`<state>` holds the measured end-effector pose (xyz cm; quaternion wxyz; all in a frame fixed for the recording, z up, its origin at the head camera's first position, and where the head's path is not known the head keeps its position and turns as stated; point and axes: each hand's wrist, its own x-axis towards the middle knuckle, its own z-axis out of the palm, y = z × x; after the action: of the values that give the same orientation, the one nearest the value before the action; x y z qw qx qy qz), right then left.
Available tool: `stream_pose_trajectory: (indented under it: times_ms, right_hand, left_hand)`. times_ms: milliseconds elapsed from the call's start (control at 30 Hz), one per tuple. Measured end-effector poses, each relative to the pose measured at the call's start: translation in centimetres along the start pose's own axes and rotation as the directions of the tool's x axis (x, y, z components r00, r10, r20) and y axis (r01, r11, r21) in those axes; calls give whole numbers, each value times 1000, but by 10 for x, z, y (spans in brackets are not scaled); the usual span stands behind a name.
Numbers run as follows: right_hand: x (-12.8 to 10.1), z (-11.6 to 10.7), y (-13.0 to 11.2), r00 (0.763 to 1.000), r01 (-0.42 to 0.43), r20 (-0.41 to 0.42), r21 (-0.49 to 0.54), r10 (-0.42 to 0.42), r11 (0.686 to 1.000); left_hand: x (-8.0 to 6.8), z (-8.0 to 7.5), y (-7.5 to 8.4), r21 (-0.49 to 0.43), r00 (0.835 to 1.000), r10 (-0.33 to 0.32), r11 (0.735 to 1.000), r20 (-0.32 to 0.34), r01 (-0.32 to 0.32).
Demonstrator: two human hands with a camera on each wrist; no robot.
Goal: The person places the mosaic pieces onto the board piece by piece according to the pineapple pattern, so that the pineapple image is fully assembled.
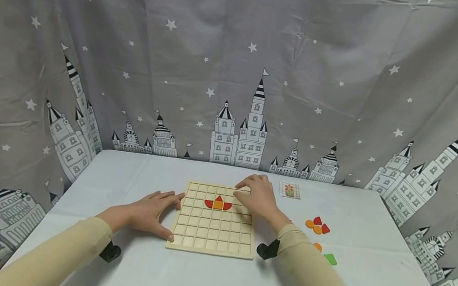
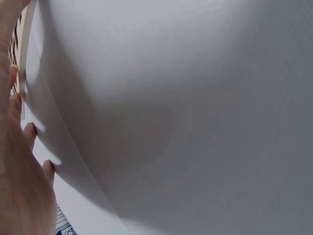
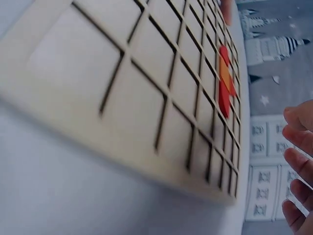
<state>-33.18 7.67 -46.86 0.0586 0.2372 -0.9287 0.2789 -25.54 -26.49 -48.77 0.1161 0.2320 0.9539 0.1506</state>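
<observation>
Board: wooden grid board (image 1: 215, 219) sits flat in the middle of the desk (image 1: 207, 279), near edge toward the person.
Pieces on board: two red quarter-pieces and an orange triangle (image 1: 218, 204) in the upper middle rows, touching each other. The right wrist view shows them too (image 3: 225, 81), as a thin red-orange strip seen edge-on.
Left hand: left hand (image 1: 149, 211) lies flat with straight fingers against the board's left edge, thumb at the near-left corner. Nothing gripped, just resting on it. The left wrist view only gets the fingertips (image 2: 30, 131) touching the board's rim, plus a whole lot of white desk (image 2: 195, 98).
Right hand: right hand (image 1: 257, 197) is on the far-right part of the board, fingers loosely bent with tips down on the squares right of the pieces. Can't see it holding anything. In the right wrist view the fingers (image 3: 299, 147) hang past the board's edge, relaxed.
Loose pieces: little pile of orange and red pieces (image 1: 317, 224) on the desk to the right, then an orange one (image 1: 318, 246) and a green square (image 1: 330, 259) nearer in. Only the head view catches these.
Pattern card: small card (image 1: 289, 190) at the far side, just right of the right hand.
Backdrop: grey curtain with stars and castles (image 1: 241, 65) behind the desk.
</observation>
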Motion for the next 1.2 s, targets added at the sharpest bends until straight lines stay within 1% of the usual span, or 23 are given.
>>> stream_pose_trajectory:
  times_ms: [233, 333, 433, 600, 833, 1000, 1200]
  right_hand:
    - [-17, -29, 26, 1000, -25, -18, -15, 25, 1000]
    - [-28, -38, 40, 999, -40, -13, -11, 40, 999]
    - [-40, -43, 54, 997, -75, 14, -27, 75, 997]
    - [-60, -47, 74, 991, -113, 64, -54, 116, 992]
    - [-86, -46, 97, 993, -43, 104, -117, 56, 992]
    - [-97, -45, 103, 993, -36, 108, -125, 50, 992]
    - [-99, -42, 104, 995, -27, 92, -127, 39, 992]
  left_hand:
    - [-1, -1, 0, 0, 1000, 8, 1000, 3, -8]
    - [-1, -1, 0, -3, 1000, 8, 1000, 1, -8]
    - [-1, -1, 0, -7, 1000, 9, 1000, -2, -9]
    - [-2, 0, -2, -5, 1000, 21, 1000, -7, -21]
    - [-2, 0, -2, -6, 999, 31, 999, -10, -32]
    - [-2, 0, -2, -2, 1000, 27, 1000, -11, -27]
    - [-1, 1, -2, 3, 1000, 12, 1000, -3, -12]
